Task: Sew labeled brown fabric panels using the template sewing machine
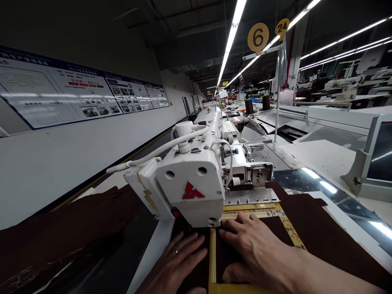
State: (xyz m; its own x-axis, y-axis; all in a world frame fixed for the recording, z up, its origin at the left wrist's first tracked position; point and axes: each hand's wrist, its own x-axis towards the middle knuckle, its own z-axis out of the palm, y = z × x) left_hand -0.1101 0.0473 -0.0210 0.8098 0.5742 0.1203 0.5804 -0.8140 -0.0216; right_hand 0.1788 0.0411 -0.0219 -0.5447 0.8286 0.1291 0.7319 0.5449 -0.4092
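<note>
My left hand (180, 261) lies flat on dark brown fabric (330, 232), its fingers stretched out and a ring on one of them. It sits left of a yellowish template frame (212, 259) with handwritten marks. My right hand (252, 247) rests across that frame, fingertips near its far bar and thumb over the fabric inside it. Its fingers are spread and grip nothing that I can see. Just ahead of both hands stands the white head of a sewing machine (190, 210) with a red emblem; its needle is hidden. A metal clamp plate (252, 197) lies along the frame's far edge.
More dark brown fabric (92, 216) is heaped at the left. A screen (381, 151) stands at the right. Behind the machine rise a pole (277, 106) and dark thread cones (249, 107). A wall with a poster board (85, 90) runs along the left.
</note>
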